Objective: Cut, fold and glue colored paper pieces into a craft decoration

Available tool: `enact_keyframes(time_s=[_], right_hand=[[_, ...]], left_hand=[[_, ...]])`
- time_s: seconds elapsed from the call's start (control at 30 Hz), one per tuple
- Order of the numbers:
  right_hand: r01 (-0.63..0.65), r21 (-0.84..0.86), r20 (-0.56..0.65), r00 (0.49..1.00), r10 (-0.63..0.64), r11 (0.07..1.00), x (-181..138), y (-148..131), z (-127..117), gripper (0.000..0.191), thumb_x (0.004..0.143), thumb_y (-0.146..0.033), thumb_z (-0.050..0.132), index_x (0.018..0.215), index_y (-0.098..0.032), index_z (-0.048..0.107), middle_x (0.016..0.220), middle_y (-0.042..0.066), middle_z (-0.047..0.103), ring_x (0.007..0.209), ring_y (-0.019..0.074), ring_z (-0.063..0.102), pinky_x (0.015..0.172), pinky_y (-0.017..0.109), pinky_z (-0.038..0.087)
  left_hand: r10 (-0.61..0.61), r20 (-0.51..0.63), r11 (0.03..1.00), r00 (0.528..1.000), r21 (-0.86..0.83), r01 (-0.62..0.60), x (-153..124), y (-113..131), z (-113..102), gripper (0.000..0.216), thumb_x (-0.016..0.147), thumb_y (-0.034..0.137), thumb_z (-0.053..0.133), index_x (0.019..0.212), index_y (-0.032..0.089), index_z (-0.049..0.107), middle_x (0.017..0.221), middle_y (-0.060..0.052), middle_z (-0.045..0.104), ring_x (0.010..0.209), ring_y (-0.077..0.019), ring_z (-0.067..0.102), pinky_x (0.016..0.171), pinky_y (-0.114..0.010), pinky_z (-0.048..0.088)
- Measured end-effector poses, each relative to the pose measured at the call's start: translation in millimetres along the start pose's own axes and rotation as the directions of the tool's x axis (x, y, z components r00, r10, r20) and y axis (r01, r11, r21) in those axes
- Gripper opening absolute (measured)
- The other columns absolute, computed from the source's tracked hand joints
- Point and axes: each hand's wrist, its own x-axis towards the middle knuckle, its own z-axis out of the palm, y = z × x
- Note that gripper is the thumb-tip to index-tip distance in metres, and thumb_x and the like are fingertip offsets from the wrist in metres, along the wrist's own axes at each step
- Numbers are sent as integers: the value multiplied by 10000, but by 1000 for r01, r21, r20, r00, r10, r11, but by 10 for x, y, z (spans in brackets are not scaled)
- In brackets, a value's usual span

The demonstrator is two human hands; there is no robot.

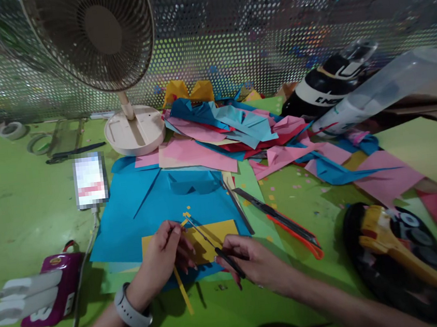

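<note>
My left hand (165, 255), wearing a pale watch, is closed on a narrow yellow paper strip (183, 289). One end of the strip hangs below the fingers, and the other pokes out near the scissor tips. In my right hand (250, 259) are black-handled scissors (202, 234), their thin metal blades reaching up and left to the strip. Beneath both hands lies a yellow paper sheet (214, 237) on a larger blue sheet (130, 214). Tiny yellow scraps (188, 208) are scattered by the blade tips. A folded blue paper piece shaped like glasses (194, 182) rests farther back.
An orange utility knife (283, 224) lies to the right, with a black tray holding a yellow tape dispenser (400, 253) beyond it. Coloured paper offcuts (230, 126) are heaped behind. A fan (135, 130), phone (89, 181) and purple box (56, 290) are on the left.
</note>
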Motion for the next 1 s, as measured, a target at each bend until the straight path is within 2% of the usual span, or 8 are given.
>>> enact_keyframes(time_s=[0.2, 0.43, 0.6, 1.0], right_hand=[[4, 38, 40, 999, -5, 999, -9, -38, 3, 430, 713, -510, 724, 666, -207, 423, 561, -74, 464, 511, 82, 477, 487, 203, 414], [-10, 6, 46, 999, 9, 1000, -21, -47, 18, 414, 725, -497, 718, 670, -204, 430, 562, -73, 464, 511, 75, 465, 480, 191, 390], [-10, 12, 36, 999, 10, 1000, -18, -14, 12, 431, 701, -489, 744, 671, -206, 421, 575, -74, 446, 524, 76, 451, 484, 195, 396], [-6, 12, 49, 999, 5, 1000, -15, 7, -2, 436, 703, -518, 735, 687, -212, 425, 591, -66, 459, 530, 89, 463, 491, 213, 398]], left_hand=[[5, -21, 1000, 1000, -24, -5, 0, 5, 9, 254, 880, 452, 485, 841, 206, 436, 616, 38, 630, 429, -107, 607, 368, -174, 443], [15, 57, 1000, 998, -20, -14, 20, -37, 2, 263, 890, 457, 471, 866, 196, 455, 669, 21, 657, 455, -103, 627, 389, -167, 441], [11, 78, 1000, 997, -16, -10, 19, -45, -4, 275, 887, 463, 475, 871, 188, 471, 605, 21, 638, 451, -108, 620, 396, -168, 431], [4, 52, 1000, 999, -11, -3, -12, 26, 7, 305, 857, 492, 518, 825, 191, 486, 579, 10, 641, 451, -118, 611, 408, -189, 420]])
